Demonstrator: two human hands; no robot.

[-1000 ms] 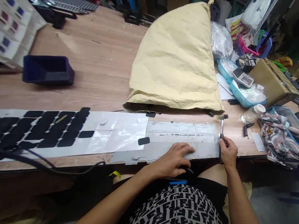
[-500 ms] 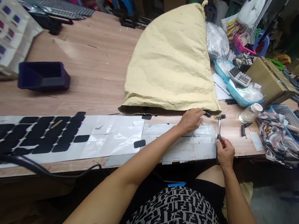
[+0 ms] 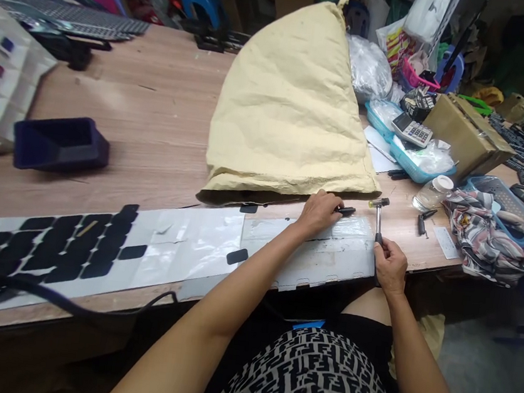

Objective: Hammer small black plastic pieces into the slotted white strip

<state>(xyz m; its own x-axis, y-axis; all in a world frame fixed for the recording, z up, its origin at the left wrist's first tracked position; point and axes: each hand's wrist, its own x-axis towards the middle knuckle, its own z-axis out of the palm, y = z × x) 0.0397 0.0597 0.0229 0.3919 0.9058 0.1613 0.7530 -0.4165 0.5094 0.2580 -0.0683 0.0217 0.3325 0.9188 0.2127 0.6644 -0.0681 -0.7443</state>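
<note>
My left hand (image 3: 321,211) is closed on a slim black piece (image 3: 346,210), which sticks out to the right past the fingertips. It is just in front of the mouth of a large yellow paper sack (image 3: 295,112), above a tape-covered white board (image 3: 331,255) at the table's near edge. In my right hand (image 3: 391,265) is a small hammer (image 3: 379,219), gripped by its dark handle. The hammer's head, with one yellowish face, points away from me, right of the black piece. How my left fingers wrap the piece is partly hidden.
On the left, a white sheet (image 3: 196,230) carries several black rounded patches, near a dark blue bin (image 3: 59,145). To the right are a lidded jar (image 3: 433,192), small black parts (image 3: 422,224), a patterned cloth (image 3: 487,238), blue baskets (image 3: 419,167) and a cardboard box (image 3: 467,141).
My left hand has drawn back slightly from the sack's mouth toward me, and more of the black piece shows. My right hand still holds the hammer. The whole view has shifted a little.
</note>
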